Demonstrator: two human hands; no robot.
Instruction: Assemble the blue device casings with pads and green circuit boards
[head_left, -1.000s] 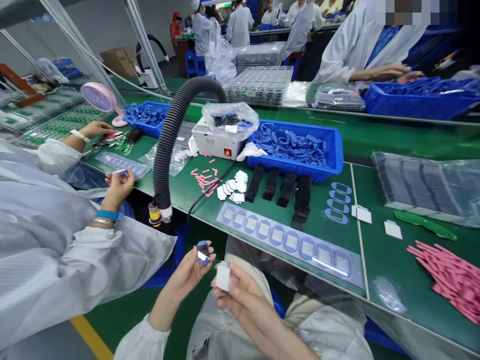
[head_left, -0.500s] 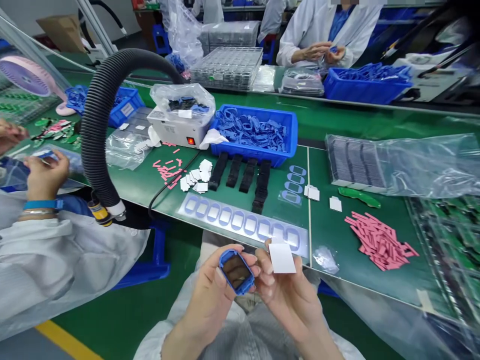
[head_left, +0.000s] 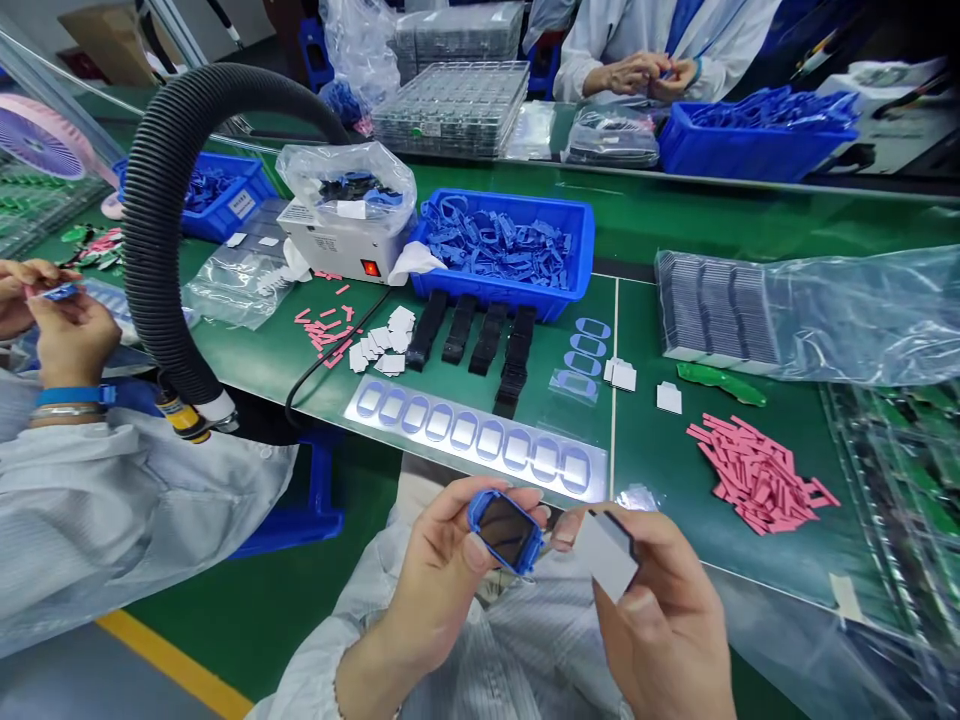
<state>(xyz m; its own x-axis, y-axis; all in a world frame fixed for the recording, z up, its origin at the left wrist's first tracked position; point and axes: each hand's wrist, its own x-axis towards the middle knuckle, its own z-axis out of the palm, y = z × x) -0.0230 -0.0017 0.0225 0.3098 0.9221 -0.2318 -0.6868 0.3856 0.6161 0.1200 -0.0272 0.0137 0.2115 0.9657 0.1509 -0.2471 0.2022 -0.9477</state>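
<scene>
My left hand [head_left: 439,565] is closed around a small blue frame with a dark screen [head_left: 505,530], held over my lap below the table edge. Just to its right, my right hand [head_left: 660,610] pinches a small white-grey square piece [head_left: 606,553], its fingertips almost touching the frame. Directly above both hands a clear strip of blue oval stickers [head_left: 474,437] lies along the near edge of the green table [head_left: 660,460].
A blue bin of blue frames [head_left: 504,250], rows of black parts [head_left: 472,340], white squares [head_left: 379,345] and a pile of pink strips [head_left: 757,470] lie on the table. A black corrugated hose [head_left: 161,220] arches at left. A co-worker's hands [head_left: 52,320] work at far left.
The view has tilted down and right. My hands came together and rose toward the table edge; the right hand turned the white piece and brought it against the blue frame.
</scene>
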